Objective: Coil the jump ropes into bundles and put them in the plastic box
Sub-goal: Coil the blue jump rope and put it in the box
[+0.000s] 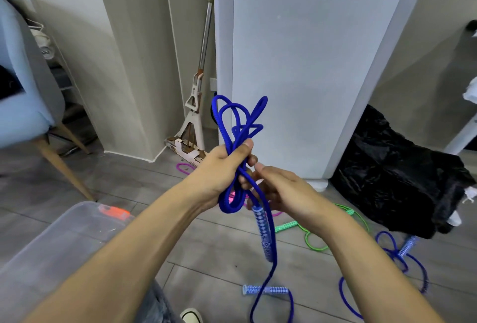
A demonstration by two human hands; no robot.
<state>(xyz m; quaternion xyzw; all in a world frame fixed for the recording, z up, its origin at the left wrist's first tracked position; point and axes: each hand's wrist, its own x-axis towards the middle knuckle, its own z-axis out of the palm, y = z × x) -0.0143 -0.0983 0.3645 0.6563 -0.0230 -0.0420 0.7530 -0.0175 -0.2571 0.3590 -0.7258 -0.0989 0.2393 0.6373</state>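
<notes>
My left hand (223, 168) grips a bundle of blue jump rope (238, 119) whose loops stick up above the fist. My right hand (280, 191) is close beside it, fingers curled round a strand of the same rope. One patterned blue handle (263, 232) hangs below my hands, and the rope trails down to a second handle (265, 290) lying on the floor. A green rope (313, 239), a pink rope (184, 168) and another blue rope (402, 253) lie loose on the floor. The clear plastic box (74, 232) with an orange latch sits at lower left.
A white refrigerator (309, 64) stands straight ahead, with a mop (193, 116) leaning beside it. A black plastic bag (402, 175) lies at the right. A light blue chair (23, 85) with wooden legs stands at the left. Grey plank floor lies below.
</notes>
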